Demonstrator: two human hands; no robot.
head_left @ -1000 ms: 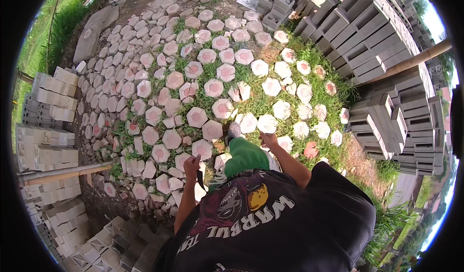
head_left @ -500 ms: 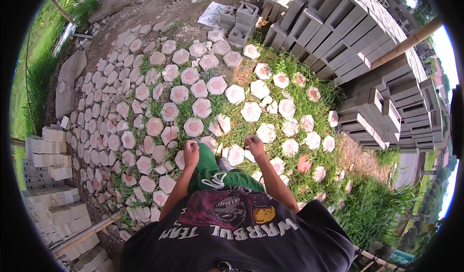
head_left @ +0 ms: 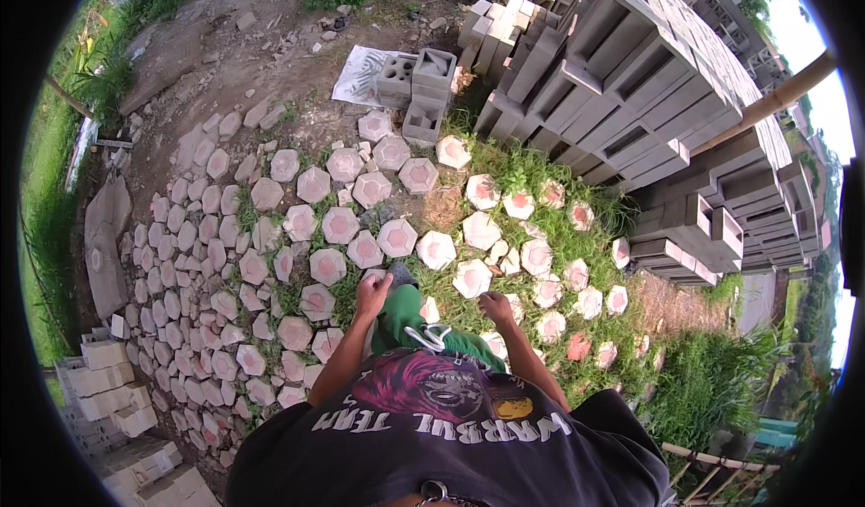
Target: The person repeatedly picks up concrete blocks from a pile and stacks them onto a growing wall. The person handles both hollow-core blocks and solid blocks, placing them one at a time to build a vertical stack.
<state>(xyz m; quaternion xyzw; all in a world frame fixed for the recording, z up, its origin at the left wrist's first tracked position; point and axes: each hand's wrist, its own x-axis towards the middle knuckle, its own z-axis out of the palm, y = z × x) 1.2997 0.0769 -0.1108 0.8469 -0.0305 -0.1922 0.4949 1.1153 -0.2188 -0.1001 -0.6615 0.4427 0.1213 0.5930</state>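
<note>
My left hand (head_left: 372,294) hangs over the green shorts at my left leg, its fingers curled in, and I see nothing in it. To the right, my right hand (head_left: 495,308) is held low above the grass, fingers also bent closed, with nothing visible in the grip. Between and below them are my green shorts (head_left: 401,318) with a white drawstring (head_left: 428,336). A grey shoe (head_left: 403,275) shows just beyond the left hand, on the path of hexagonal concrete pavers (head_left: 396,237). Neither hand touches a paver or block.
Tall stacks of grey hollow blocks (head_left: 622,92) line the right side, with a bamboo pole (head_left: 766,101) across them. A few loose blocks (head_left: 423,110) stand ahead beside a white sack (head_left: 360,74). More pale blocks (head_left: 104,372) are piled at left. Grass (head_left: 703,372) grows at lower right.
I have stepped forward: the pavers, loose blocks and stacks sit nearer in view. A grey shoe now shows ahead of my left hand. Both hands stay curled at my sides.
</note>
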